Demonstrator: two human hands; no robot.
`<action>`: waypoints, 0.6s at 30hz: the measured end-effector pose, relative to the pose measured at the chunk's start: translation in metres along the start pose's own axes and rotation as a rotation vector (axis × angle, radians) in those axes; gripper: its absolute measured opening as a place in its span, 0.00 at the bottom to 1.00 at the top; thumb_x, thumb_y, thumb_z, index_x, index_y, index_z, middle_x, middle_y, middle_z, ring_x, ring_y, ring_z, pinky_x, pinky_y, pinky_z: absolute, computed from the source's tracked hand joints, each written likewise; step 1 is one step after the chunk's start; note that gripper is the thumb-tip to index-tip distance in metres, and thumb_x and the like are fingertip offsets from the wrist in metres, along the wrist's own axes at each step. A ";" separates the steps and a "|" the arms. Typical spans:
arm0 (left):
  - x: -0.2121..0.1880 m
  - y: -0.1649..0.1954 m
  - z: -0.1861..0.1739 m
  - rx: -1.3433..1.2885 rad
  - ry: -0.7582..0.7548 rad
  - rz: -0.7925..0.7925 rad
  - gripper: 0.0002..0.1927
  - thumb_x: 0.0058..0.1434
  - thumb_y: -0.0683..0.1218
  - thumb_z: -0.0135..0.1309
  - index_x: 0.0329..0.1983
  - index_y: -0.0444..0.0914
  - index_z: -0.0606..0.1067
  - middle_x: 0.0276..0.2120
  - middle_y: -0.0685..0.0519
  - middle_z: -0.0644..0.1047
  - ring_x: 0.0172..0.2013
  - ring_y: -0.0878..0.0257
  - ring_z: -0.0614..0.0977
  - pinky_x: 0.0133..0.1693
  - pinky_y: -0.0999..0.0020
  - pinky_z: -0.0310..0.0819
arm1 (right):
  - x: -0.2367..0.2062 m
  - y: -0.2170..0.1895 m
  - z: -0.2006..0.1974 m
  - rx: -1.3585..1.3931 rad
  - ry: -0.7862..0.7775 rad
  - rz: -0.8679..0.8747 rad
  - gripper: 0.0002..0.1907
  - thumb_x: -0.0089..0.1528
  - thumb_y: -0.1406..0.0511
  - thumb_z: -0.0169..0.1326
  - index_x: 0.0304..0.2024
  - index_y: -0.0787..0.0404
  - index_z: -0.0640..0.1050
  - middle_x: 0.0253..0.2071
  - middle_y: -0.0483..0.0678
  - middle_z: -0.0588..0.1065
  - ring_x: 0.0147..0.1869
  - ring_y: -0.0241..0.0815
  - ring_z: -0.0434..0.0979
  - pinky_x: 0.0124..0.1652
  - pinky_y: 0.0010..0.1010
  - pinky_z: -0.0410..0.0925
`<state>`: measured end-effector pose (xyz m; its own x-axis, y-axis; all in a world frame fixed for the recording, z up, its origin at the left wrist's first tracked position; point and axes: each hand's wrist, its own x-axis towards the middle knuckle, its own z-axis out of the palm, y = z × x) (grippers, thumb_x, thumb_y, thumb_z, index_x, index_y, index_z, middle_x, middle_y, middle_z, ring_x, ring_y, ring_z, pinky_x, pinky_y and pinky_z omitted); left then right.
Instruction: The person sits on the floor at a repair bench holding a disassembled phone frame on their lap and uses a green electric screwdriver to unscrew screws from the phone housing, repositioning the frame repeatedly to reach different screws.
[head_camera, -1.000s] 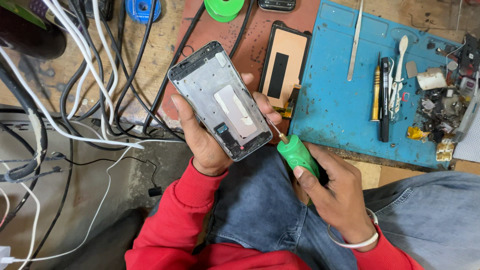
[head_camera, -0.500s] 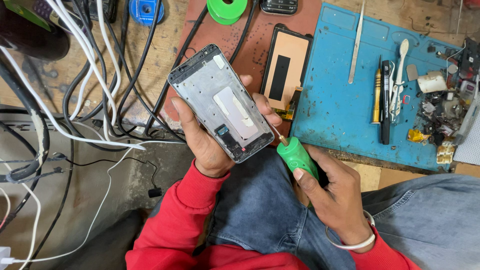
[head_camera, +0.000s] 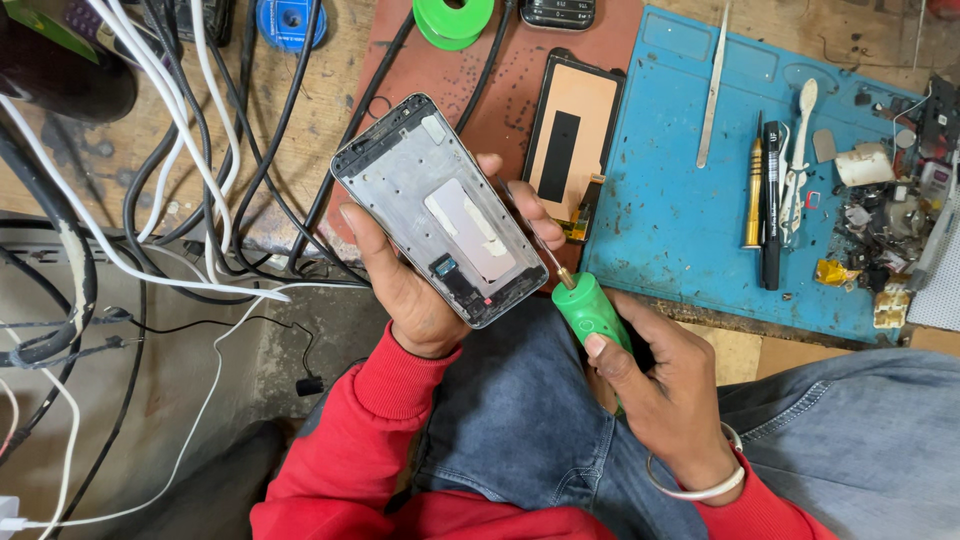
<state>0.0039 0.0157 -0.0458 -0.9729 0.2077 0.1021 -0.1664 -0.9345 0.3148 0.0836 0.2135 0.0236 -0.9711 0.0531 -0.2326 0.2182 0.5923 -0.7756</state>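
Left hand (head_camera: 420, 285) has the phone frame (head_camera: 440, 210) cupped from underneath, open side up. The thumb runs along its left edge and the fingertips (head_camera: 530, 215) curl over the right edge, so the frame is clamped between them, tilted with its top end pointing up and left.

Right hand (head_camera: 670, 395) is wrapped round a green screwdriver (head_camera: 590, 315), index finger laid along the handle, the other fingers curled tight under it. The thin shaft pokes up past the left fingertips to the frame's right edge, can't tell if the tip actually touches.

Just beyond the left fingertips a screen panel (head_camera: 570, 140) lies face down on the brown mat (head_camera: 480, 90). Further right of the fingers is a blue mat (head_camera: 670, 210) with tweezers (head_camera: 712, 90), a pen (head_camera: 772, 200) and a pile of small parts (head_camera: 885, 220). Cables (head_camera: 190, 190) hang left of the thumb.
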 end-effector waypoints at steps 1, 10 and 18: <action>0.000 0.000 0.000 0.006 0.007 0.004 0.55 0.62 0.83 0.27 0.66 0.32 0.68 0.43 0.35 0.79 0.45 0.45 0.83 0.50 0.51 0.81 | 0.000 0.000 0.000 0.002 -0.004 -0.005 0.23 0.61 0.62 0.59 0.57 0.66 0.79 0.31 0.51 0.82 0.35 0.39 0.82 0.39 0.30 0.73; 0.000 0.002 -0.001 -0.023 0.013 -0.011 0.56 0.62 0.83 0.27 0.68 0.32 0.67 0.43 0.34 0.78 0.42 0.44 0.83 0.47 0.51 0.80 | -0.001 0.006 -0.002 -0.049 0.001 -0.169 0.24 0.62 0.60 0.59 0.56 0.68 0.78 0.38 0.52 0.82 0.41 0.39 0.82 0.43 0.30 0.72; 0.002 0.001 -0.006 -0.119 -0.033 -0.034 0.56 0.63 0.83 0.27 0.68 0.32 0.66 0.42 0.37 0.77 0.42 0.46 0.82 0.46 0.53 0.80 | -0.002 0.008 -0.003 -0.058 0.000 -0.174 0.24 0.61 0.59 0.60 0.55 0.68 0.78 0.38 0.54 0.82 0.41 0.40 0.83 0.43 0.30 0.73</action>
<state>0.0013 0.0135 -0.0505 -0.9607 0.2478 0.1252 -0.2194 -0.9540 0.2043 0.0871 0.2204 0.0192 -0.9937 -0.0545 -0.0977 0.0406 0.6383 -0.7687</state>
